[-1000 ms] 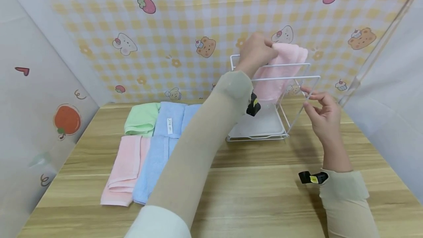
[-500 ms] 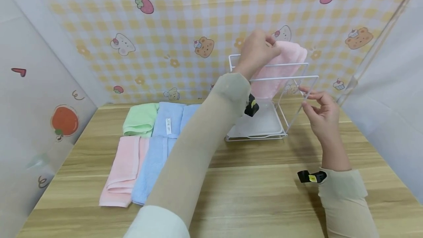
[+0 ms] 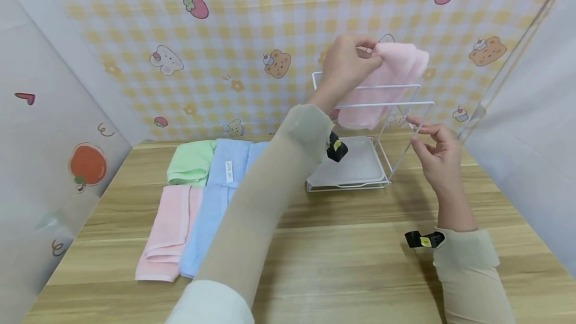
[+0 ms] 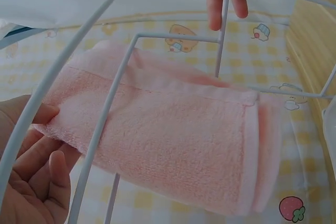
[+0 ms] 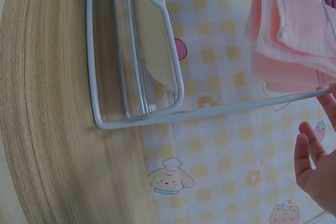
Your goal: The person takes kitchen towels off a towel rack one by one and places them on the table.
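Observation:
My left hand (image 3: 345,64) pinches the upper left corner of a folded pink towel (image 3: 398,66). This towel hangs behind the upper bars of a white wire rack (image 3: 400,104), its top rising above them and its lower edge well over the tray (image 3: 355,164). In the left wrist view, thumb and fingers grip one end of the towel (image 4: 173,135), seen through the bars. My right hand (image 3: 443,156) holds the rack's right side wire between thumb and fingers. The left forearm hides the rack's left part.
Left on the wooden table (image 3: 342,274) lie a folded green towel (image 3: 191,161), another pink towel (image 3: 166,229) and blue towels (image 3: 231,161), partly covered by the left arm. A checked cloth backdrop (image 3: 252,29) stands close behind the rack, with white side panels (image 3: 540,114).
My left hand has lifted the pink towel higher, its lower edge rising farther from the tray and its top shifting slightly right. The right hand keeps its place on the rack.

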A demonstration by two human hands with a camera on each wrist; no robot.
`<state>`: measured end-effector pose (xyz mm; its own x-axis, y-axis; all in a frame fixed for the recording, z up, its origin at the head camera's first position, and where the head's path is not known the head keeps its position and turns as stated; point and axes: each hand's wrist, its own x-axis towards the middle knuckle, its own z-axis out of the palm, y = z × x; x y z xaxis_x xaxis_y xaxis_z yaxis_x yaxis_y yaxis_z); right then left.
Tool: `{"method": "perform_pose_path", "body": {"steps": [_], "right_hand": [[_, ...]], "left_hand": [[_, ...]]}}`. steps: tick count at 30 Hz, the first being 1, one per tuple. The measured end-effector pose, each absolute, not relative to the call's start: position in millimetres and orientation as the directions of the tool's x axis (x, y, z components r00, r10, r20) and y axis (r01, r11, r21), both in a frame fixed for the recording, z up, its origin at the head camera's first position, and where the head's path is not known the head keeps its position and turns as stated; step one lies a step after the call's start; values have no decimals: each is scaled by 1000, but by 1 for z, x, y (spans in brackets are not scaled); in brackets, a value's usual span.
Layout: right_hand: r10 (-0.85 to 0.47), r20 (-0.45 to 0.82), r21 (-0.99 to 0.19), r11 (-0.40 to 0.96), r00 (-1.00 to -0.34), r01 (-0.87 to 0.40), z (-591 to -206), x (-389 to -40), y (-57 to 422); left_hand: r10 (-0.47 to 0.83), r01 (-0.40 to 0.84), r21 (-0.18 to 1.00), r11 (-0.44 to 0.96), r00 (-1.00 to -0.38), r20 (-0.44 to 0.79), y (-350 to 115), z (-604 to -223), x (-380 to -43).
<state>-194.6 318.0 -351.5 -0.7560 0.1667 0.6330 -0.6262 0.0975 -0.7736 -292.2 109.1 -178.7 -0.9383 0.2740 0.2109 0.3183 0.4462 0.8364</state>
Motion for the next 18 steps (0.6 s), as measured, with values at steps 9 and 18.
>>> {"method": "perform_pose_path", "body": {"steps": [9, 18], "right_hand": [[166, 633, -774, 98, -756, -626, -351, -196, 318], [166, 633, -773, 89, -756, -628, -352, -196, 318]], "left_hand": [[248, 385, 863, 327, -916, 314, 86, -181, -288], [176, 428, 893, 142, -898, 403, 63, -185, -283]]}}
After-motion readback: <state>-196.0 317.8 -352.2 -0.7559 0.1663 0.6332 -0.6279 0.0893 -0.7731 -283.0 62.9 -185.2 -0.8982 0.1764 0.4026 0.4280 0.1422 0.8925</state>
